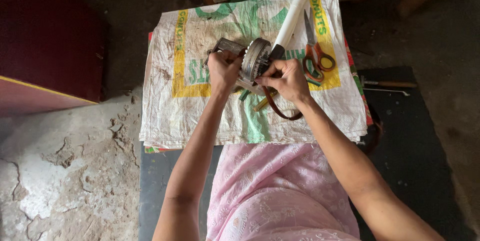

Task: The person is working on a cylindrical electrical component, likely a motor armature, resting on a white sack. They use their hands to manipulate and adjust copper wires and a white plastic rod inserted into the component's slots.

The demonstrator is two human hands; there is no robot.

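Rough concrete floor surrounds a low table covered by a stained woven sack (pixel 200 106), and at its middle a round metal motor part (pixel 256 59) is held upright just above the cloth. It is best kept steady and square to the body while a thin strip is worked at its lower edge. The left hand (pixel 223 70) is wrapped around the part's left side, fingers curled and pressed together on it. The right hand (pixel 286 78) is bent at the wrist, its fingertips pinched on a dark brown strip (pixel 280 111) looping down beneath. A white pipe (pixel 296 8) lies slanted behind, and orange-handled scissors (pixel 316 53) are seen just right of it.
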